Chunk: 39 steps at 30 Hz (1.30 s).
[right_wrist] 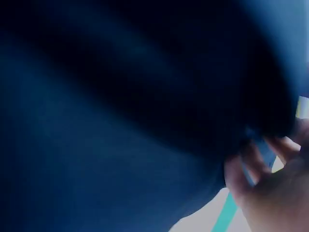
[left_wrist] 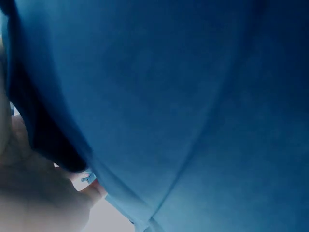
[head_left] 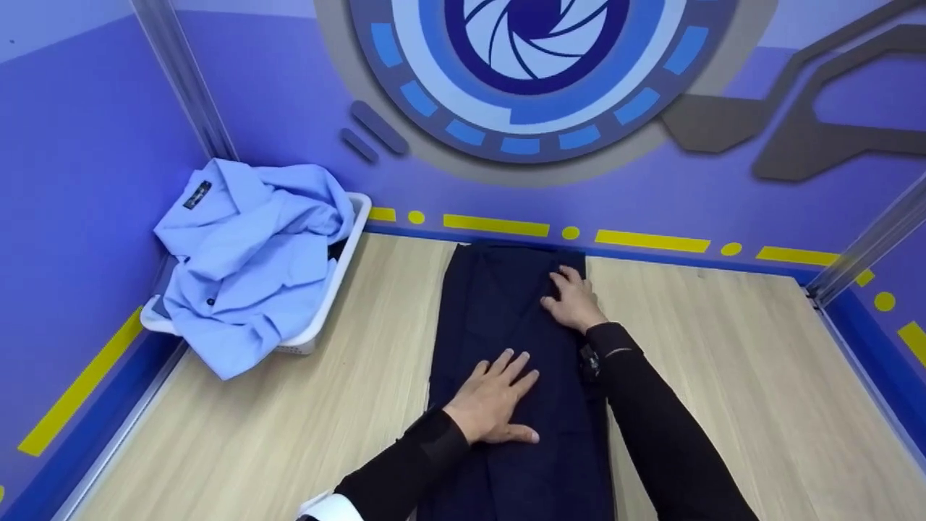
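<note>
Centrally, a dark garment (head_left: 499,311) lay lengthwise on the pale wooden table (head_left: 723,376), its far end close to the back wall (head_left: 275,79), its near end running toward the person. Writing: a black tag (head_left: 197,195) showed near the collar of the light blue shirt (head_left: 253,250); any lettering on it was too small for me to read. The shirt was heaped in a white basket (head_left: 362,206) at the person's left, part of it hanging over the near rim. Pose: the left hand (head_left: 492,405) lay flat on the middle of the garment, opened wide, fingers spread forward and thumb pointing right, gripping nothing. The right hand (head_left: 575,300) reached farther, to the garment's right border near the far end; it was partly open, the fingers lightly bent and the thumb apart, their tips resting on the cloth. Both forearms were in black sleeves (head_left: 665,427), slanting inward from either side, the right stretched well beyond the left.
</note>
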Available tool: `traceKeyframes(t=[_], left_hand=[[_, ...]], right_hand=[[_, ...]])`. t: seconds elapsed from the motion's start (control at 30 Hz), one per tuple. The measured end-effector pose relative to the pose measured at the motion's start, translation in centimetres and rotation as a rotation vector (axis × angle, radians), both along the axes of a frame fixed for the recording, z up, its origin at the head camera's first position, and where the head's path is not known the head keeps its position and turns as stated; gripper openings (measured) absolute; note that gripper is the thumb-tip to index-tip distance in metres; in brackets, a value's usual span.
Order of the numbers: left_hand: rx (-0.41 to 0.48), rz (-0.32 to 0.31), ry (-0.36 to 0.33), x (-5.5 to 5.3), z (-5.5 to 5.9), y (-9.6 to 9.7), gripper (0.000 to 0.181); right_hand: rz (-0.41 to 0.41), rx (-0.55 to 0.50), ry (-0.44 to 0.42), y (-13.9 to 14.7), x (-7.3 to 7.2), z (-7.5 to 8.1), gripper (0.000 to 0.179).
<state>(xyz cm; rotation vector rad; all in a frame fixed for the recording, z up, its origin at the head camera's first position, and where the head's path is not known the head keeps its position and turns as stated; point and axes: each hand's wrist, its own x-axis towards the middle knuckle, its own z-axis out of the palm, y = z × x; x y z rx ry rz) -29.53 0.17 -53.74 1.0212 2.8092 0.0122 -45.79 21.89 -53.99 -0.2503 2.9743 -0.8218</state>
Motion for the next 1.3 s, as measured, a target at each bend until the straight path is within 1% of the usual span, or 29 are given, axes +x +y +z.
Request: traceKeyframes(t=[0.1, 0.17, 0.23, 0.3, 0.37, 0.4, 0.43, 0.47, 0.53, 0.6, 0.63, 0.67, 0.7, 0.77, 0.87, 0.93, 1.03, 1.1, 1.2, 1.3], left_hand=[[-0.056, 0.008, -0.010, 0.4, -0.3, 0.3, 0.099], [-0.090, 0.016, -0.007, 0.7, -0.4, 0.6, 0.102], [-0.108, 0.023, -0.011, 1.0, -0.5, 0.9, 0.104], [-0.119, 0.026, -0.027, 1.3, -0.5, 1.2, 0.105], [-0.132, 0.027, -0.049, 1.5, -0.6, 1.5, 0.105], [-0.136, 0.026, -0.058, 1.6, -0.5, 1.7, 0.105], [-0.144, 0.025, -0.062, 1.8, -0.4, 1.8, 0.105], [-0.153, 0.024, -0.065, 1.9, -0.3, 1.9, 0.105], [-0.173, 0.028, -0.067, 2.1, -0.2, 2.1, 0.104], [-0.199, 0.030, -0.055, 2.6, 0.1, 2.1, 0.103], [-0.217, 0.028, -0.045, 2.9, 0.2, 2.2, 0.103], [-0.239, 0.022, -0.032, 3.3, 0.3, 2.2, 0.103], [-0.268, 0.012, -0.016, 3.8, 0.4, 2.2, 0.103], [-0.329, -0.013, 0.032, 4.9, 0.5, 2.2, 0.101], [-0.378, -0.056, 0.096, 6.4, 0.6, 1.8, 0.097], [-0.354, -0.078, 0.105, 7.1, 0.7, 1.2, 0.092], [-0.259, -0.110, 0.069, 7.6, 1.0, -0.3, 0.082], [-0.190, -0.111, 0.035, 7.8, 1.2, -1.5, 0.075], [-0.109, -0.069, 0.007, 8.2, 1.3, -3.4, 0.070], [-0.048, -0.011, -0.022, 8.7, 1.1, -5.3, 0.070]], right_hand=[[0.004, 0.177, 0.080, -0.1, 0.7, -0.4, 0.069], [-0.002, 0.245, 0.136, -0.2, 1.1, -0.5, 0.070], [-0.002, 0.286, 0.216, -0.2, 1.5, -0.6, 0.064], [0.010, 0.320, 0.281, -0.1, 2.0, -0.7, 0.054], [0.032, 0.348, 0.318, 0.0, 2.4, -0.6, 0.045], [0.050, 0.361, 0.317, 0.1, 2.6, -0.6, 0.042], [0.069, 0.372, 0.293, 0.2, 2.8, -0.5, 0.042], [0.092, 0.389, 0.251, 0.2, 2.9, -0.3, 0.044], [0.137, 0.404, 0.108, 0.4, 3.1, 0.0, 0.053], [0.173, 0.402, -0.034, 0.7, 3.3, 0.3, 0.062], [0.188, 0.397, -0.093, 0.9, 3.3, 0.5, 0.065], [0.205, 0.390, -0.135, 1.0, 3.4, 0.5, 0.067], [0.218, 0.378, -0.166, 1.3, 3.5, 0.6, 0.069], [0.240, 0.351, -0.189, 1.7, 3.9, 0.6, 0.070], [0.277, 0.309, -0.165, 2.2, 4.8, 0.7, 0.069], [0.296, 0.265, -0.138, 2.5, 5.7, 1.0, 0.066], [0.327, 0.190, -0.061, 2.9, 7.3, 1.4, 0.059], [0.342, 0.143, 0.005, 3.2, 8.6, 1.6, 0.053], [0.378, 0.090, 0.111, 3.5, 10.9, 1.6, 0.045], [0.429, 0.061, 0.179, 3.8, 13.9, 1.3, 0.042]])
